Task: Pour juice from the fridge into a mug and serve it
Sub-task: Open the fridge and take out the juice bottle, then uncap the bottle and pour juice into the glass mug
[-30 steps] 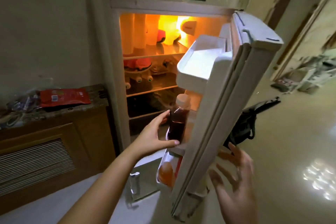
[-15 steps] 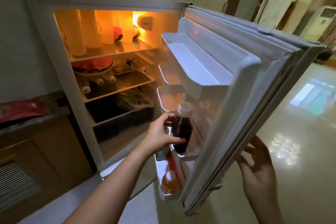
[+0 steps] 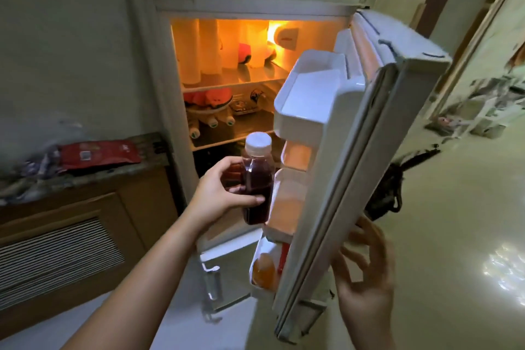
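The white fridge stands open with its light on. My left hand is shut around a small juice bottle with dark red juice and a white cap, held upright in front of the door shelves, clear of them. My right hand has its fingers spread against the outer face of the fridge door, near its lower edge. No mug is in view.
An orange bottle sits in the lowest door shelf. Bottles and food fill the inner shelves. A wooden cabinet with a red packet on top stands left of the fridge. Dark bag behind the door; glossy floor to the right.
My left hand has lifted the juice bottle up and out of the door shelf. The view has swung back so the door appears more edge-on. My right hand stays at the door.
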